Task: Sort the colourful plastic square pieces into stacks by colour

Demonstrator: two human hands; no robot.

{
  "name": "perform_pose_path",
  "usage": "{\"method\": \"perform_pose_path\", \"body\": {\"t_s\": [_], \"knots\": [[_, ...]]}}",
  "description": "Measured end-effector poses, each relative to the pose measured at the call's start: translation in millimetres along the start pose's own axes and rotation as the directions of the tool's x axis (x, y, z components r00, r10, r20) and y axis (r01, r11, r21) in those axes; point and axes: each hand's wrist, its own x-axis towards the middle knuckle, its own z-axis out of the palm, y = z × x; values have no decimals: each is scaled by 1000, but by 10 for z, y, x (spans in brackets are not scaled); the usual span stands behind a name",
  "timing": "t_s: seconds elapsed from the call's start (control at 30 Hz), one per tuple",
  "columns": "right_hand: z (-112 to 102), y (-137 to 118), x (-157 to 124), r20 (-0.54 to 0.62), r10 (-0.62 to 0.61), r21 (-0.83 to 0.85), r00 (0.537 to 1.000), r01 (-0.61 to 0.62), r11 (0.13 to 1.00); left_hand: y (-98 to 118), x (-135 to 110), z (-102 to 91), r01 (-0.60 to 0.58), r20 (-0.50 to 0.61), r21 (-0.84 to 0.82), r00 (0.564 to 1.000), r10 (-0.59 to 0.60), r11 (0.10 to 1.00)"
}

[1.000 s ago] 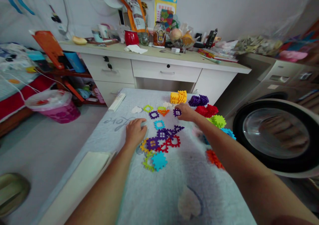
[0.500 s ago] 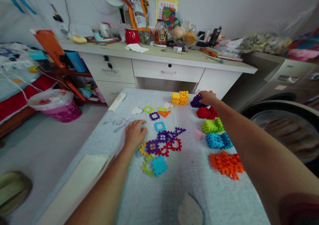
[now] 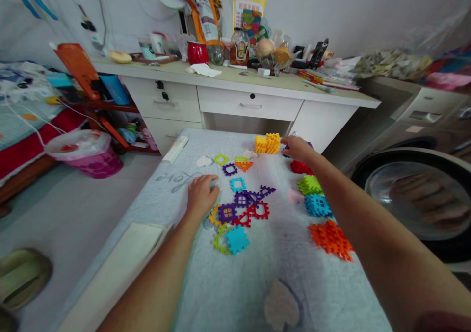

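Note:
My left hand (image 3: 203, 192) lies on the cloth-covered table with its fingers stretched out, holding nothing. Close by are loose plastic building pieces: a purple window piece (image 3: 227, 213), a blue square frame (image 3: 237, 184) and a solid blue square (image 3: 236, 239). My right hand (image 3: 297, 148) is at the far right, its fingers a little apart beside the yellow pieces (image 3: 267, 144). It partly covers the purple pile (image 3: 309, 144). Nearer me, in a column, are red (image 3: 301, 167), green (image 3: 309, 185), blue (image 3: 317, 205) and orange pieces (image 3: 331, 239).
A white drawer desk (image 3: 228, 96) stands beyond the table, its top crowded with jars, a red pot (image 3: 197, 53) and books. On the right is a washing machine (image 3: 415, 190) with a round door. A pink bin (image 3: 86, 153) stands on the floor at left. A white box (image 3: 175, 149) lies at the table's far left corner.
My right hand has moved left from the purple pile toward the yellow pieces, uncovering part of the purple pile's right side. My left hand stays in place; the view has shifted slightly.

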Motion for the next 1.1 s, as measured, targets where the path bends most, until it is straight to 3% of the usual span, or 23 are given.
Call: {"method": "perform_pose_path", "body": {"t_s": [0.07,0.17,0.3,0.47,0.83,1.1], "knots": [[24,-228,-149,135,-160,81,978,150,985,0,-1,3,1,-3,1,1000,-1,1000],[151,-532,-420,312,-317,167,895,277,946,2,-1,4,1,-6,3,1000,-1,1000],[372,-766,-728,363,-402,81,840,402,912,2,-2,3,6,-7,0,1000,-6,1000],[516,-786,-870,331,-367,11,870,385,923,-12,-5,18,-5,-13,0,1000,5,1000],[532,-708,-965,288,-270,9,919,280,960,-15,-5,24,-8,-14,14,1000,8,1000],[500,-690,-970,325,-248,-3,913,263,965,12,-2,-4,-2,-1,26,1000,2,1000]]}}
